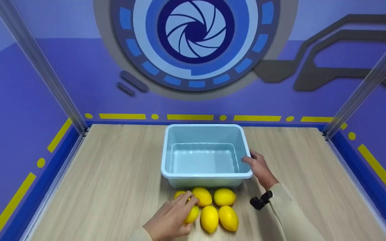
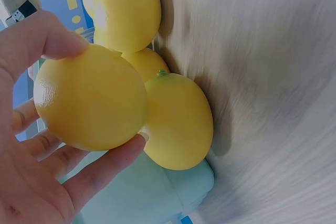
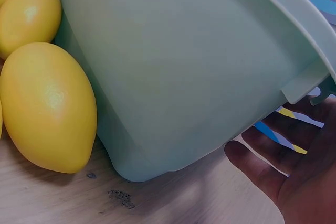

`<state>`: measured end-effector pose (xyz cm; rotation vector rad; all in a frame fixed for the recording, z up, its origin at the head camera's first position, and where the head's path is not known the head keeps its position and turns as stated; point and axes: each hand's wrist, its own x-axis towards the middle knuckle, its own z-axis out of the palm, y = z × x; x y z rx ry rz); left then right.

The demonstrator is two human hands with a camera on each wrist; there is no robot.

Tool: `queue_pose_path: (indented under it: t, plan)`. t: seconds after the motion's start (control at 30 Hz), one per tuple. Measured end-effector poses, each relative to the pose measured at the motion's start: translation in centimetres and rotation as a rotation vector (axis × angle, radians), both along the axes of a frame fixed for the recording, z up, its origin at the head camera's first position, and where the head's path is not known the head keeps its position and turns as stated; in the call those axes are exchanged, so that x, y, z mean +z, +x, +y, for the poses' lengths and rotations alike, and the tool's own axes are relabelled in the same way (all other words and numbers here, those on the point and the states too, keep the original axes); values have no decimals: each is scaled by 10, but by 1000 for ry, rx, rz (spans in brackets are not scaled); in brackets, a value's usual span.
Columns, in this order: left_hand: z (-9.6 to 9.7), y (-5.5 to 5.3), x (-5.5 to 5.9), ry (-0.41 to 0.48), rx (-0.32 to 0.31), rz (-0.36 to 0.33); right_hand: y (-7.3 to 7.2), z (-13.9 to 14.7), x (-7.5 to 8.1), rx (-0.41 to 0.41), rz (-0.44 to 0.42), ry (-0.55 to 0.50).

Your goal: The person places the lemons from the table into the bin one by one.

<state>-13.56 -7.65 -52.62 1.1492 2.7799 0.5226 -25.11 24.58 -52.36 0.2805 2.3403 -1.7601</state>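
Note:
My left hand (image 1: 171,216) grips a yellow lemon (image 2: 92,98), with the thumb on one side and the fingers round the other. Another lemon (image 2: 178,121) lies right behind it in the left wrist view. Several more lemons, among them one at the front (image 1: 209,219) and one at the right (image 1: 228,218), lie in two rows before a light blue plastic basin (image 1: 206,175). With its thumb over the right side of the rim, my right hand (image 1: 260,170) holds the basin. Its fingers (image 3: 254,169) are against the outer wall, below the lip. No lemon shows inside the basin.
The wooden table (image 1: 112,180) extends to both sides of the basin. Blue and purple printed panels (image 1: 79,77) with metal corner posts (image 1: 45,67) enclose its back and sides. A black wrist device (image 1: 261,201) sits at the right sleeve.

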Motion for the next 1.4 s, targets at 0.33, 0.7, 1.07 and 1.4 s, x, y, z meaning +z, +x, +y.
queue_pose_path:
  t: [0.33,0.7,1.07,1.4]
  plan:
    - [0,0,-1,-2,-11,54,6,-4,14,5,-36,-26]
    - [0,-1,-1,9,-4,67,-1,1,-2,-6,-4,-1]
    - [-2,-2,0,52,-48,63,1,1,-1,-6,24,-7]
    - [-2,-2,1,97,-44,35,3,0,-1,-3,16,1]
